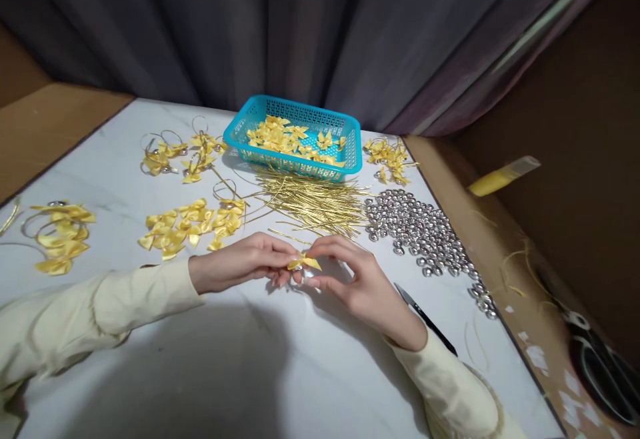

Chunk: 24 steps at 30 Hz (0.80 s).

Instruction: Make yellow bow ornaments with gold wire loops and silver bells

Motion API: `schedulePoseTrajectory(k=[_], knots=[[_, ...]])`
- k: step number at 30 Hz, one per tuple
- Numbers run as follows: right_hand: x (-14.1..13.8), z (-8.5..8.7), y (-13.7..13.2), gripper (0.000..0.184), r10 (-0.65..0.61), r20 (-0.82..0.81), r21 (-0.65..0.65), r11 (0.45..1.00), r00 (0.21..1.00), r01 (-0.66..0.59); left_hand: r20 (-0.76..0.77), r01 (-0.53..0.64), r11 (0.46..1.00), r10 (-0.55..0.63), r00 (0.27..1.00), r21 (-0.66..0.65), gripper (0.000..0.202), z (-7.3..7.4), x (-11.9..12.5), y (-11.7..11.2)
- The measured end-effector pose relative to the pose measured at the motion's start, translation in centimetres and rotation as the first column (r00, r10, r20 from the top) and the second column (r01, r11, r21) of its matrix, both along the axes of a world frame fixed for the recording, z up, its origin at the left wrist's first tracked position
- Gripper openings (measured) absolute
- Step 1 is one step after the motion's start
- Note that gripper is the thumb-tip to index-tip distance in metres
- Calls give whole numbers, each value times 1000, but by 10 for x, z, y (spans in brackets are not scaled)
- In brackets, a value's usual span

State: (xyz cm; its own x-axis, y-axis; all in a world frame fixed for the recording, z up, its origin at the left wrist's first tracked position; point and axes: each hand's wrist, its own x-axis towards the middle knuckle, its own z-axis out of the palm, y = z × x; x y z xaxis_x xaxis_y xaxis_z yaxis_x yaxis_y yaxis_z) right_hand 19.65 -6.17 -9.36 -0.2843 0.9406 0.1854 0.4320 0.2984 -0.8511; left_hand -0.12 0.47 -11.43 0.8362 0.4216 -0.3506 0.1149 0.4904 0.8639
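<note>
Between my hands, above the middle of the white tabletop, is a small yellow ribbon bow [306, 262]. My left hand [255, 260] pinches the bow's left side between thumb and fingers. From the other side, my right hand [345, 269] curves round with fingertips at the bow's upper and lower edges. A small shiny silver piece shows under the bow; the fingers partly hide it. Just beyond my hands lies a pile of gold twist ties [315, 199]. Silver beads [420, 225] are heaped to the right of it.
A turquoise basket [295, 159] with yellow bows stands at the back. Finished-looking bows with gold loops [63, 239] lie in groups at left, and more bows [193, 222] sit nearer the middle. A craft knife [425, 319] rests by my right forearm; black scissors [600, 365] lie right of the table.
</note>
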Motion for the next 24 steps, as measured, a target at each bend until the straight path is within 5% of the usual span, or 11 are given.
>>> schedulePoseTrajectory(k=[7,12,24], knots=[[1,0,1,10,-10,3,15,1000,1000,10,-3,32,997,-33,999,-64,18,1,1,2],[1,0,1,12,-39,18,-13,999,999,39,-34,-5,999,3,999,-46,38,7,4,-1],[-3,-1,-4,13,-52,126,-11,998,991,54,-143,54,962,-16,990,267,35,5,6,-10]])
